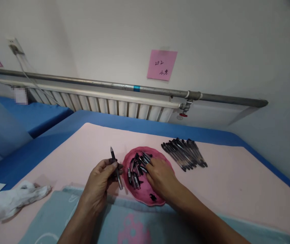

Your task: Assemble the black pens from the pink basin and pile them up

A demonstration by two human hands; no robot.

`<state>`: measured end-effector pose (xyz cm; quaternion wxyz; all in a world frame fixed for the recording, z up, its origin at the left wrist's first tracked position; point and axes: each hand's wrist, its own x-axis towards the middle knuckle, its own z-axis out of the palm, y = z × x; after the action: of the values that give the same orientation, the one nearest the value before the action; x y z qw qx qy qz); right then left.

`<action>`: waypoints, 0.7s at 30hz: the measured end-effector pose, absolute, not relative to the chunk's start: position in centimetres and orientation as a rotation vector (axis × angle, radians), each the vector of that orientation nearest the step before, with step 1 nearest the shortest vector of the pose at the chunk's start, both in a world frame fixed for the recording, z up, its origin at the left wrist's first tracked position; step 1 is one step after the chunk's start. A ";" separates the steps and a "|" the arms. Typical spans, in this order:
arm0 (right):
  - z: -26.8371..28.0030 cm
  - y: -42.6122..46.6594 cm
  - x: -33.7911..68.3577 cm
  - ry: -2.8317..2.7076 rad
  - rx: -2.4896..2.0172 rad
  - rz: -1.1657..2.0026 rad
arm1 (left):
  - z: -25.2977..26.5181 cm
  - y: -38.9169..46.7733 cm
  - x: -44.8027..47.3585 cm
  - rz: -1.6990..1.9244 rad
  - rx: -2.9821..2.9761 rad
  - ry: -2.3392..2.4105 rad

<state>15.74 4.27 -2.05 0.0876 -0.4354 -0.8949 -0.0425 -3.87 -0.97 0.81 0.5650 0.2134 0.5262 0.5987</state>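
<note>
An uncapped pen (118, 176) with a black grip and a clear barrel is pinched in my left hand (101, 176), its tip pointing up and away. Just to the right is a pink scalloped bowl (148, 199) with several black and clear pen caps (135, 179) and a dark smudge or scrap near its front. My right hand (161, 176) reaches into this bowl from the right, fingers bent together among the caps. What those fingertips grip, if anything, is partly hidden. Dark stains show on my left fingertips.
Several capped black pens (184, 154) lie in a row right of the bowl on a pink mat (226, 173). A crumpled white cloth (20, 200) lies at left. A blue-green patterned cloth (109, 223) covers the near edge. Behind stand a radiator (104, 105) and a pipe (160, 91).
</note>
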 end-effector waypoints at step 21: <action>-1.1 3.6 15.3 -2.709 -1.284 0.291 | 1.0 -0.9 -3.7 1.405 0.465 1.205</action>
<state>15.30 3.58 -1.14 0.0648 -0.4256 -0.8974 0.0964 -3.72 -0.89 0.98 0.5783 0.1987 0.5150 0.6008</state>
